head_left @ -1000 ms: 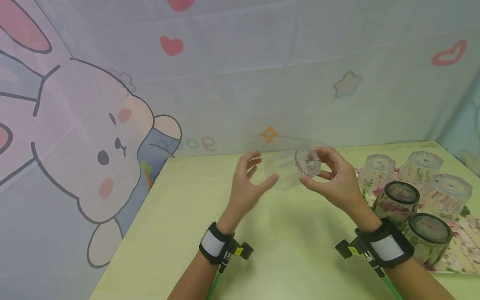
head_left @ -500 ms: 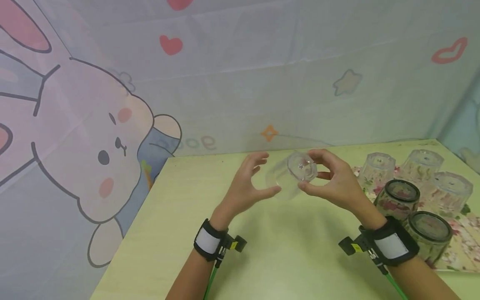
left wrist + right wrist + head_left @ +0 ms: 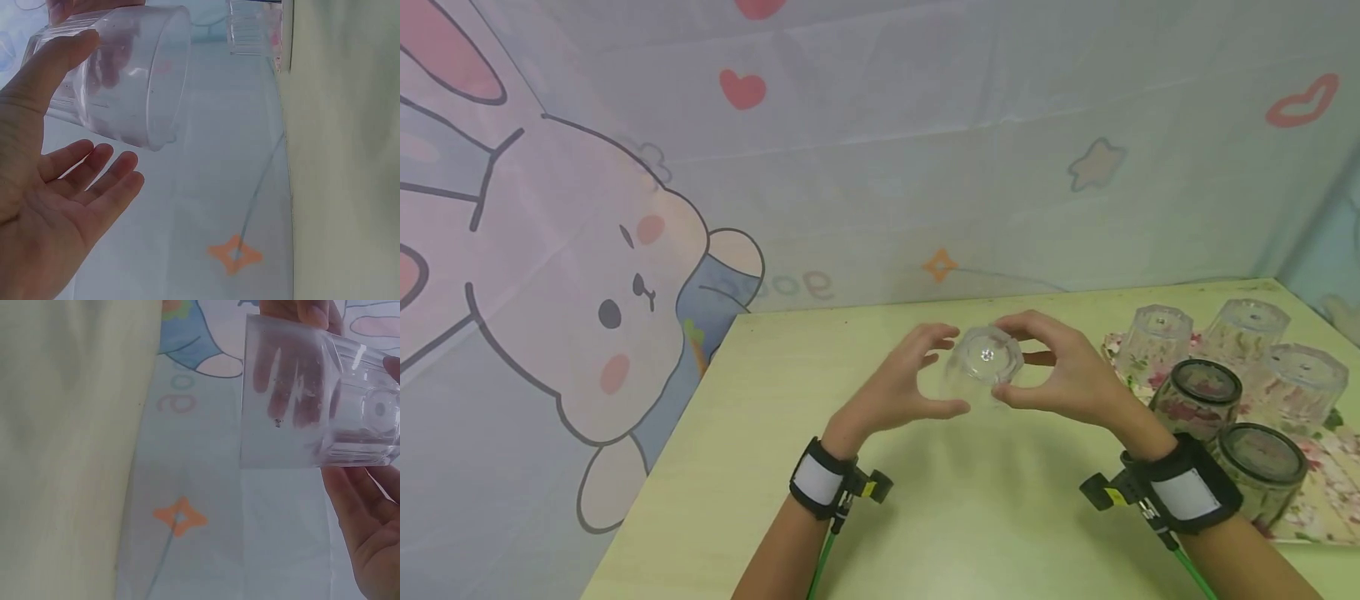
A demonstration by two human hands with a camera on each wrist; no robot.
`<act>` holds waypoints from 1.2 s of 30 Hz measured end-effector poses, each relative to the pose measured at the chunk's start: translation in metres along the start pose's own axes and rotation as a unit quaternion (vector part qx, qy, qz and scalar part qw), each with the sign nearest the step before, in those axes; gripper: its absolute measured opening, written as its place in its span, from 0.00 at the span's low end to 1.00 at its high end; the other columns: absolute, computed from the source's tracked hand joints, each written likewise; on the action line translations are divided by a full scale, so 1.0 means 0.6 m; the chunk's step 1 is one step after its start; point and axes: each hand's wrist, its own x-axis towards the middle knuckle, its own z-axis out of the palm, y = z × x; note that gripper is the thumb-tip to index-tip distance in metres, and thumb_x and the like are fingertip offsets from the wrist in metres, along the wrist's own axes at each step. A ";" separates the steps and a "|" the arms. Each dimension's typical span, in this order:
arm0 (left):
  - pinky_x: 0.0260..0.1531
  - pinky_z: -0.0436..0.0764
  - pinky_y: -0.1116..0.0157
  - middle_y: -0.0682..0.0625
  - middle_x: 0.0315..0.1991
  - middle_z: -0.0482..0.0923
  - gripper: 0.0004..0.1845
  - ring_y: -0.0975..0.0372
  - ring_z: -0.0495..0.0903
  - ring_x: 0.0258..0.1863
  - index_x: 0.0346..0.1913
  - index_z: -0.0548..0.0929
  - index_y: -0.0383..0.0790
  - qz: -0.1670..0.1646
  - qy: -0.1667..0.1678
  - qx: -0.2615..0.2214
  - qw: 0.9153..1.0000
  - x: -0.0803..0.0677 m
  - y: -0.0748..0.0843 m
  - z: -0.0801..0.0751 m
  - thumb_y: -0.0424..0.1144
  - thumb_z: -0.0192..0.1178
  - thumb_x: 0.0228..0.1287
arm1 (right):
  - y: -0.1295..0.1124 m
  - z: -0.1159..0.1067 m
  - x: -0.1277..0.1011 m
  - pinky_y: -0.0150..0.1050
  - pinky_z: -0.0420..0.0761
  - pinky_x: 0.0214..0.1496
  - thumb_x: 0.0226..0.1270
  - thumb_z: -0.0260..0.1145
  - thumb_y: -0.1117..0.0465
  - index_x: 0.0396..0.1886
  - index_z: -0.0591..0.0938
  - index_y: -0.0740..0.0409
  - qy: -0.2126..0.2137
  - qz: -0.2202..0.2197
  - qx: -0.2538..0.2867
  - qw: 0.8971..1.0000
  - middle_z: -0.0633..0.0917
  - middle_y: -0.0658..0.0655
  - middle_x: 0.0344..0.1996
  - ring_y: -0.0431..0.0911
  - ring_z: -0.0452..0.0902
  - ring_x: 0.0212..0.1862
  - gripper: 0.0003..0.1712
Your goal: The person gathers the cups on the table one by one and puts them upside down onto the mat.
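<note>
The clear plastic cup (image 3: pixel 984 367) is up in the air over the pale green table (image 3: pixel 820 467), between both hands and well above the tabletop, tipped on its side so its thick faceted base faces the person and its open mouth points away toward the backdrop. The right hand (image 3: pixel 1067 379) has it: thumb below, fingers curled over the top near the base, which the right wrist view shows plainly through the clear wall (image 3: pixel 312 400). The left hand (image 3: pixel 898 392) is cupped beside it with the fingers spread and relaxed; in the left wrist view the thumb (image 3: pixel 56 69) lies against the ribbed side while the other fingers (image 3: pixel 94 169) hang loose below, not closing on anything.

To handle it well, I'd say the grip should sit on the ribbed base where the wall is stiff, since the thin rim would likely flex and the smooth plastic could slip. The left hand looks best placed to take a full hold round the body before the right lets go, so the cup is never held by fingertips alone.

Counting: 1 cup in the hands. On the floral mat (image 3: pixel 1326 492) at the right, 5 more stand upside down: 3 clear ones (image 3: pixel 1153 333) at the back and 2 with darker bases (image 3: pixel 1195 400) nearer the person. That makes 6 cups, 1 mat, 1 table. Behind it all hangs a cartoon rabbit backdrop (image 3: pixel 587 317).
</note>
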 end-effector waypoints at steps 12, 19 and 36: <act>0.64 0.73 0.69 0.51 0.63 0.66 0.43 0.64 0.68 0.63 0.67 0.63 0.45 0.010 -0.038 -0.005 0.999 0.004 -0.003 0.014 0.41 0.75 0.48 | 0.002 0.001 0.002 0.24 0.79 0.54 0.49 0.76 0.66 0.60 0.75 0.54 -0.039 -0.025 0.010 0.999 0.79 0.52 0.52 0.27 0.72 0.52 0.35; 0.62 0.75 0.69 0.50 0.62 0.67 0.43 0.64 0.69 0.63 0.67 0.63 0.44 0.003 -0.046 -0.015 0.999 0.003 -0.002 0.020 0.39 0.75 0.48 | 0.006 0.004 0.001 0.26 0.80 0.54 0.49 0.76 0.64 0.60 0.75 0.53 -0.051 -0.024 0.003 0.998 0.79 0.50 0.51 0.28 0.72 0.52 0.35; 0.62 0.77 0.65 0.50 0.61 0.69 0.43 0.62 0.70 0.62 0.67 0.63 0.44 -0.012 -0.048 -0.024 0.998 0.002 -0.003 0.025 0.39 0.75 0.48 | 0.006 0.002 0.000 0.25 0.79 0.57 0.54 0.74 0.63 0.63 0.73 0.56 -0.068 -0.015 -0.006 0.998 0.79 0.54 0.55 0.28 0.71 0.54 0.35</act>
